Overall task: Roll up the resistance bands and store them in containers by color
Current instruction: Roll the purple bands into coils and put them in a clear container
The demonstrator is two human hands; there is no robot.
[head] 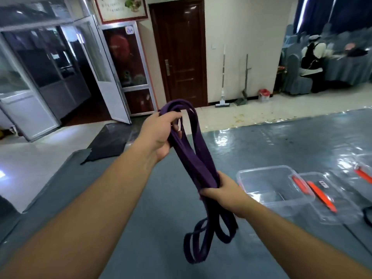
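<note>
A long purple resistance band (pixel 198 162), folded into several strands, hangs in the air between my hands. My left hand (pixel 161 133) grips its upper loop, raised ahead of me. My right hand (pixel 223 192) is closed around the strands lower down, and the loose loops dangle below it over the grey-blue table (pixel 141 198). An empty clear plastic container (pixel 269 186) stands just right of my right hand. Beside it a second clear container (pixel 332 200) holds an orange band (pixel 322 196).
Another orange band (pixel 362 174) lies at the far right on glossy plastic. A black loop (pixel 368 216) shows at the right edge. Beyond the table are a dark door, mops against the wall, a red bin and a seated person at the back right.
</note>
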